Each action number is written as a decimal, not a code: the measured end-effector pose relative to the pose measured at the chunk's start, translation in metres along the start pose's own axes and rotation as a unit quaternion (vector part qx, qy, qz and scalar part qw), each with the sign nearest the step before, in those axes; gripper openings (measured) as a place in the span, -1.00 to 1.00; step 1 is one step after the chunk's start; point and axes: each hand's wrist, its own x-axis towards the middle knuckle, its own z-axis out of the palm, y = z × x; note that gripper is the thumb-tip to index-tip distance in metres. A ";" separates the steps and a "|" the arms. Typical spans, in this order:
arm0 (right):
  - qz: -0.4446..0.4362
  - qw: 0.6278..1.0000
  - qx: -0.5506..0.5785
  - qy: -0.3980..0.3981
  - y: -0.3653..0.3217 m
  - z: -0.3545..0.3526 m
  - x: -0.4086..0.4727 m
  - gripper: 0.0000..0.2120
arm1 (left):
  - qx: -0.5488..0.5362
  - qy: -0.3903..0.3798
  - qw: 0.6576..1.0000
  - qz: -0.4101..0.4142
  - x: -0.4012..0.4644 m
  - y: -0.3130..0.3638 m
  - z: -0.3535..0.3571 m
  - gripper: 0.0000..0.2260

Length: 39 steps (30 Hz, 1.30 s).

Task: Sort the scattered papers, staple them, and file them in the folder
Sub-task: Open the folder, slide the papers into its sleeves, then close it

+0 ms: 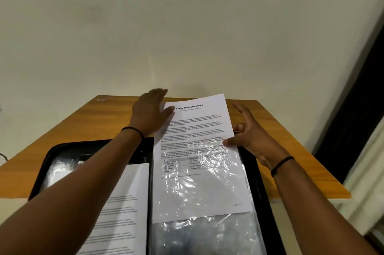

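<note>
A black folder [259,171] lies open on the wooden table [280,140]. A printed sheet headed "Sample Financial Statement" [199,121] sits partway inside the clear plastic sleeve [207,192] on the folder's right side, its top half sticking out. My left hand [151,113] lies flat with straight fingers on the sheet's top left corner. My right hand [247,132] pinches the sheet's right edge at the sleeve's mouth between thumb and curled finger, the other fingers spread. Another printed paper [122,202] lies in the left side, partly under my left forearm.
The table stands against a plain cream wall [187,36]. A dark door frame [353,99] and a curtain [365,171] are at the right. A small pale object [101,99] lies at the table's far left corner.
</note>
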 end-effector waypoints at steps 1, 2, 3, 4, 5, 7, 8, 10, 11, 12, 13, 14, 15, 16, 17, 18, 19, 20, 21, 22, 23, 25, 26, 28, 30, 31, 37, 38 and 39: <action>0.000 1.000 0.001 0.001 0.000 -0.001 0.000 0.07 | 0.039 -0.005 0.998 0.047 0.003 0.009 0.002 -0.46; 0.001 1.000 0.003 0.003 0.000 -0.002 0.000 0.07 | 0.046 -0.026 0.996 0.069 0.006 0.018 0.003 -0.44; 0.001 1.000 0.003 0.004 0.001 -0.002 -0.001 0.08 | 0.049 -0.043 0.995 0.081 0.009 0.027 0.005 -0.41; 0.000 1.000 0.003 0.005 0.001 -0.002 -0.001 0.08 | 0.056 -0.057 0.993 0.089 0.011 0.036 0.008 -0.42; 0.001 1.000 0.004 0.006 0.002 -0.003 -0.002 0.09 | 0.056 -0.066 0.992 0.093 0.013 0.042 0.012 -0.45; 0.004 1.000 0.007 0.008 0.003 -0.004 -0.003 0.10 | 0.034 -0.070 0.993 0.085 0.013 0.050 0.015 -0.51; 0.005 1.000 0.009 0.009 0.003 -0.004 -0.004 0.10 | 0.014 -0.065 0.995 0.080 0.012 0.052 0.015 -0.53; 0.005 1.000 0.011 0.015 0.005 -0.006 -0.004 0.11 | -0.021 -0.047 0.995 0.082 0.006 0.053 0.016 -0.63; 0.005 1.000 0.012 0.021 0.006 -0.007 -0.003 0.11 | -0.036 -0.043 0.994 0.093 0.002 0.052 0.017 -0.65; 0.004 1.000 0.010 0.027 0.007 -0.007 -0.003 0.11 | -0.046 -0.035 0.993 0.107 -0.002 0.052 0.017 -0.58; 0.002 0.999 0.007 0.033 0.008 -0.007 -0.002 0.11 | -0.047 -0.026 0.991 0.124 -0.007 0.051 0.018 -0.49; 0.000 0.999 0.006 0.038 0.008 -0.006 -0.001 0.11 | -0.042 -0.016 0.989 0.138 -0.012 0.050 0.019 -0.43; -0.002 0.999 0.008 0.042 0.008 -0.005 -0.001 0.11 | -0.037 -0.009 0.988 0.150 -0.016 0.050 0.020 -0.40; -0.004 0.999 0.010 0.046 0.009 -0.004 0.000 0.11 | -0.034 -0.008 0.987 0.158 -0.020 0.050 0.021 -0.37; -0.007 0.999 0.012 0.050 0.009 -0.003 0.001 0.10 | -0.031 -0.013 0.986 0.164 -0.024 0.050 0.022 -0.35; -0.010 0.999 0.009 0.052 0.009 -0.002 0.001 0.10 | -0.023 -0.019 0.986 0.164 -0.028 0.050 0.024 -0.32; -0.014 0.999 0.004 0.052 0.009 -0.002 0.001 0.10 | -0.012 -0.025 0.986 0.163 -0.032 0.050 0.025 -0.30; -0.018 0.998 0.001 0.052 0.009 -0.002 0.000 0.09 | -0.003 -0.034 0.986 0.161 -0.034 0.050 0.028 -0.26; -0.021 0.998 0.003 0.054 0.009 -0.001 -0.001 0.08 | 0.002 -0.046 0.986 0.158 -0.038 0.049 0.029 -0.23; -0.023 0.998 0.009 0.056 0.008 -0.001 -0.002 0.07 | -0.001 -0.061 0.986 0.158 -0.041 0.049 0.031 -0.22; -0.024 0.998 0.015 0.057 0.008 -0.001 -0.002 0.07 | -0.010 -0.075 0.984 0.161 -0.044 0.050 0.032 -0.23; -0.025 0.998 0.025 0.056 0.007 0.001 -0.003 0.06 | -0.026 -0.095 0.980 0.172 -0.048 0.051 0.033 -0.28; -0.026 0.998 0.027 0.055 0.007 0.001 -0.003 0.06 | -0.033 -0.102 0.979 0.174 -0.051 0.051 0.032 -0.34; -0.029 0.997 0.031 0.058 0.005 0.003 -0.004 0.05 | -0.053 -0.112 0.979 0.164 -0.052 0.050 0.029 -0.52; -0.030 0.997 0.034 0.063 0.004 0.003 -0.004 0.04 | -0.084 -0.116 0.979 0.142 -0.054 0.048 0.025 -0.72; -0.030 0.997 0.035 0.066 0.004 0.004 -0.005 0.03 | -0.096 -0.112 0.980 0.131 -0.055 0.047 0.024 -0.80; -0.037 0.995 0.039 0.082 0.002 0.007 -0.008 0.01 | -0.094 -0.138 0.981 0.102 -0.058 0.049 0.022 -0.88; -0.036 0.995 0.040 0.081 0.003 0.007 -0.009 0.00 | -0.090 -0.143 0.980 0.101 -0.058 0.049 0.022 -0.88; -0.032 0.996 0.043 0.078 0.003 0.007 -0.011 -0.01 | -0.090 -0.144 0.980 0.103 -0.059 0.050 0.022 -0.88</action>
